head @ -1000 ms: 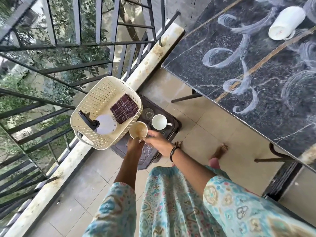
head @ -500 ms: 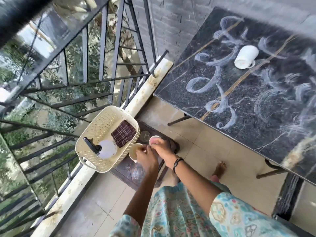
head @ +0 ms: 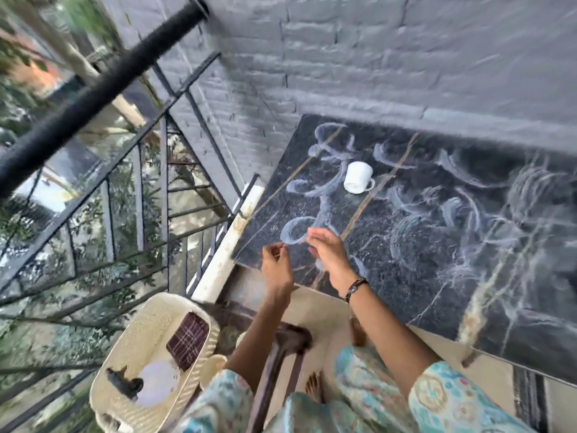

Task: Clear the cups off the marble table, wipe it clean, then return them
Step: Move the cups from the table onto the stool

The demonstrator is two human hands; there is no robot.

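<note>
The dark marble table (head: 437, 245) is streaked with pale wipe marks. A white mug (head: 357, 179) stands on it near the far left corner. My left hand (head: 276, 267) and right hand (head: 327, 257) are raised together over the table's near left corner. Between their fingertips is something faint and see-through that looks like a clear glass (head: 296, 242); the blur hides its outline. A cream cup (head: 215, 367) sits low on the dark stool (head: 290, 335), beside the basket. My left arm hides the rest of the stool top.
A cream basket (head: 146, 339) at the lower left holds a checked cloth (head: 189, 339) and a white spray bottle (head: 150, 385). Black railing (head: 140, 214) runs along the left. A grey brick wall (head: 374, 57) backs the table.
Both hands have lifted from the cups on the stool up to the table's corner. The view has swung upward toward the wall and the table.
</note>
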